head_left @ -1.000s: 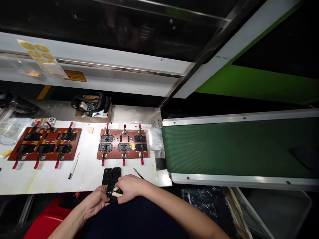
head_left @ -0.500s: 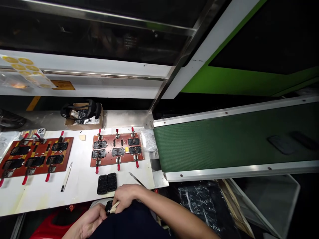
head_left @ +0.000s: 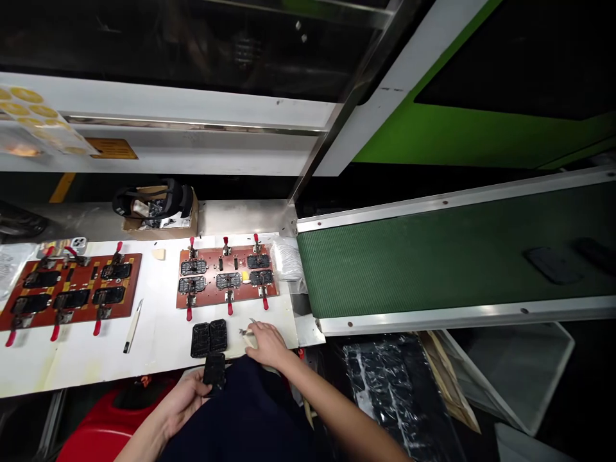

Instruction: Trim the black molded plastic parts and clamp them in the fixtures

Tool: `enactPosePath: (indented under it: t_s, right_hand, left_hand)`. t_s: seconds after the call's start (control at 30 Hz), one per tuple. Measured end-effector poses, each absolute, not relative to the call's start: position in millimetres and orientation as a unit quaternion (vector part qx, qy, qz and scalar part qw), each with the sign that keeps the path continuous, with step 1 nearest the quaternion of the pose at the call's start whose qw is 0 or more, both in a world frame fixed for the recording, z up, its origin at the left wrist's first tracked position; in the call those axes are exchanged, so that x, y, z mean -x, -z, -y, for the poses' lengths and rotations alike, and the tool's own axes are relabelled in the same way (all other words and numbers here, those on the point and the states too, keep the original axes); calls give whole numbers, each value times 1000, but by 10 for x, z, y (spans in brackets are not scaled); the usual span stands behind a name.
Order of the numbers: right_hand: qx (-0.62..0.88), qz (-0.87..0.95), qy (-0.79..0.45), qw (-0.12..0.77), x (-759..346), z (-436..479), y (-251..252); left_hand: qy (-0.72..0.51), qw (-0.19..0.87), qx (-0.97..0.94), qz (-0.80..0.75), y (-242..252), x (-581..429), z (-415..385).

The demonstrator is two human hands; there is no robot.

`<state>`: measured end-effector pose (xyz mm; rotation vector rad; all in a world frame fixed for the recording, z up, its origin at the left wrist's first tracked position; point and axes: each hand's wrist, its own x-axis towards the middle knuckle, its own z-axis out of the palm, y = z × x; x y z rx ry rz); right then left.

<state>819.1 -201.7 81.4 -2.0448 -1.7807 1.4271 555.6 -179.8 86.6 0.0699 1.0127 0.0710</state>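
My left hand (head_left: 185, 398) grips a black rectangular plastic part (head_left: 214, 371) at the table's front edge, held by its left side. At the table edge, my right hand (head_left: 267, 344) is closed around light-handled cutting pliers (head_left: 249, 338), with their metal jaws pointing left. A craft knife's tip (head_left: 253, 320) shows beside my right fingers; the rest of it is hidden under the hand. Two more black plastic parts (head_left: 201, 340) lie side by side on the white table (head_left: 163, 340), just beyond the part in my left hand.
Two brown fixture boards (head_left: 212, 294) (head_left: 136, 282) with red-handled clamps hold black parts. A white-handled knife (head_left: 133, 327) lies between them. An open cardboard box (head_left: 185, 224) stands behind. At right runs a green conveyor (head_left: 385, 269) carrying dark parts; a red stool (head_left: 101, 423) is below.
My right hand has moved away from the left with the pliers, forward and right onto the table edge. The black part in my left hand is now more fully visible. The view has tilted slightly.
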Motion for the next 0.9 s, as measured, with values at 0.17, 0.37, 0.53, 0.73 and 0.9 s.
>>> enactPosePath:
  t_s: [0.17, 0.37, 0.53, 0.73, 0.9]
  right_hand:
    - [715, 534, -447, 64, -7901, 2040, -631]
    - [667, 526, -526, 50, -7574, 1858, -413]
    - [703, 516, -489, 17, -7492, 1659, -228]
    - [735, 502, -450, -76, -7312, 1454, -167]
    - [727, 512, -444, -112, -7150, 1328, -302]
  left_hand:
    - [-62, 818, -215, -530, -659, -5696, 1810]
    - [17, 666, -455, -591, -374, -5521, 1585]
    - [64, 480, -576, -659, -1, -5242, 1282]
    - [130, 416, -636, -637, 287, -5299, 1234]
    - [159, 389, -651, -632, 280, -5353, 1236]
